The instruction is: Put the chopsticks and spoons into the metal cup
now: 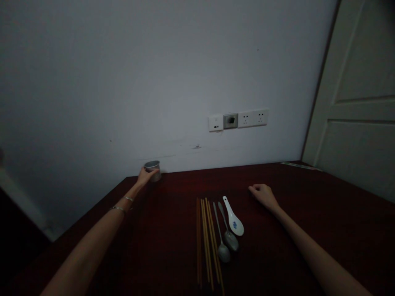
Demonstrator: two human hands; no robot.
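Observation:
My left hand (144, 177) reaches far out to the back left of the dark red table (308, 213) and wraps round a small metal cup (153, 169) that stands by the wall. My right hand (263, 194) rests on the table top with its fingers curled loosely under, holding nothing that I can see. Between my arms lie several wooden chopsticks (206, 242), two metal spoons (226, 234) and a white ceramic spoon (233, 218) with a blue mark, all side by side.
A pale wall runs behind the table, with a row of sockets (238, 120) above the table's back edge. A light door (358, 107) stands at the right. The room is dim.

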